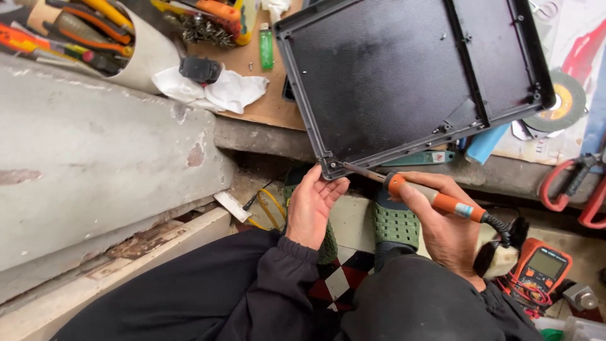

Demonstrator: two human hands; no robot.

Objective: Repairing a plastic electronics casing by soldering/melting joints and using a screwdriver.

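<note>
Right hand [445, 224] wraps orange soldering iron [435, 201], tip at near corner of black plastic panel [404, 76]; left hand [310, 205] half-curled, fingertips touching same corner; panel overhangs surface [265, 107] edge; multimeter [543, 265] at right

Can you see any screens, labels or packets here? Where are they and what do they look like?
Multimeter: bottom right, past the right hand; orange case, grey rectangular screen.
Soldering iron label: small pale blue band on the orange handle.
Green lighter: top, on the brown board; slim, with a label.
Printed sheet: top right; white with red shapes.
</note>
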